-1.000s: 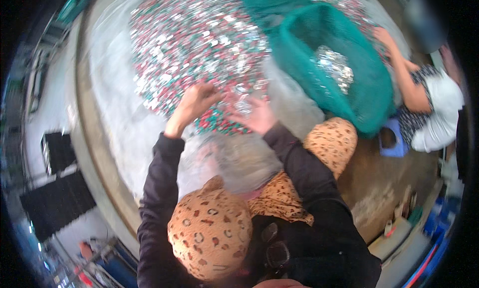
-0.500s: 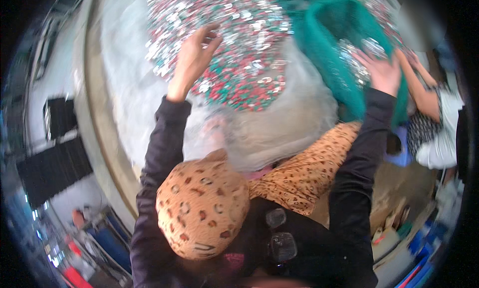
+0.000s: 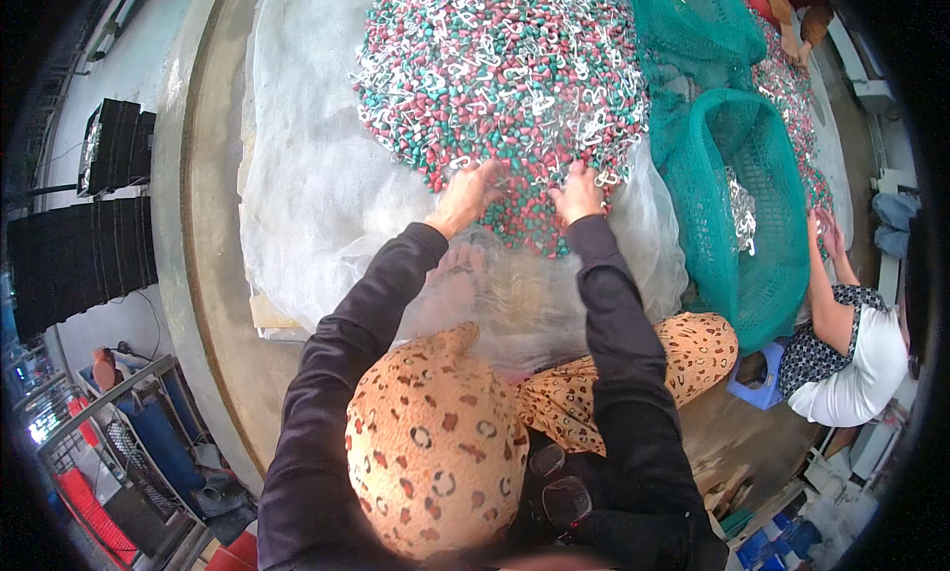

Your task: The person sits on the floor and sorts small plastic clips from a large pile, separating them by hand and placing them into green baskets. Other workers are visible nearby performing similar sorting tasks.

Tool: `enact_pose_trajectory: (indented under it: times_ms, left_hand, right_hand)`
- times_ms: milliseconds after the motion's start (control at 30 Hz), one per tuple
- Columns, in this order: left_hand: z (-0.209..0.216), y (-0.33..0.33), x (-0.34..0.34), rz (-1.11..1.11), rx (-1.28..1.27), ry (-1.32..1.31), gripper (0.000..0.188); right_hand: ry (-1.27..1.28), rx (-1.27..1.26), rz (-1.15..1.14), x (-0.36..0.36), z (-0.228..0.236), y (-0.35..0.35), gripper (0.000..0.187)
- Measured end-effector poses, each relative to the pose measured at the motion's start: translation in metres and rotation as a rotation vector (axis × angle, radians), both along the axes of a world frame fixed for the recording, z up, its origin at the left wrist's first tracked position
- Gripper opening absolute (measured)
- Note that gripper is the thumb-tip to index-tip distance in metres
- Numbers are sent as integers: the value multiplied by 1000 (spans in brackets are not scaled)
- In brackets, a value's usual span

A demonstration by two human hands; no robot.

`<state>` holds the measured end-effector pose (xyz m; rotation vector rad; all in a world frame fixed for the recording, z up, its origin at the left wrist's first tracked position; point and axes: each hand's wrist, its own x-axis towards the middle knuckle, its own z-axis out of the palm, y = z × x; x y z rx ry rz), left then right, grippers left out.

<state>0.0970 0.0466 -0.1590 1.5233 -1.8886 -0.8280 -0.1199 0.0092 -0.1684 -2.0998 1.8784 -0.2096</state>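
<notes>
A broad heap of small red and green pellets mixed with white hook-shaped pieces [image 3: 505, 66] lies on a whitish translucent sheet [image 3: 317, 195]. At the heap's near edge, my left hand [image 3: 467, 197] touches the pellets on the left, its fingers apart and partly in among them. My right hand [image 3: 578, 195] is close across from it on the right, thumb and fingers spread at the pellets. Neither hand visibly grips a piece. To the right of my right hand stands a green mesh net bag [image 3: 698, 205], its mouth wide, with a cluster of white hook-shaped pieces [image 3: 741, 215] inside.
Another green net [image 3: 693, 22] lies behind the bag. A co-worker [image 3: 851, 343] sits at the right beside a second strip of pellets [image 3: 792, 96]; another person's hands [image 3: 792, 42] show at the far right. A raised ledge [image 3: 203, 225] runs along the left. My patterned knees are close below.
My right hand has left the net bag and moved left to the heap. My left hand has come down and nearer to the heap's near edge. White pieces now lie inside the bag.
</notes>
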Motion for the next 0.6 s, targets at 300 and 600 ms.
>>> enact_pose_trajectory:
  times_ms: [300, 600]
  left_hand:
    - [54, -22, 4, 33, 538, 711, 39]
    - [70, -29, 0, -80, 578, 674, 34]
  right_hand:
    - [-978, 723, -92, -7, 55, 4, 25]
    - [-1508, 974, -242, -36, 80, 7, 38]
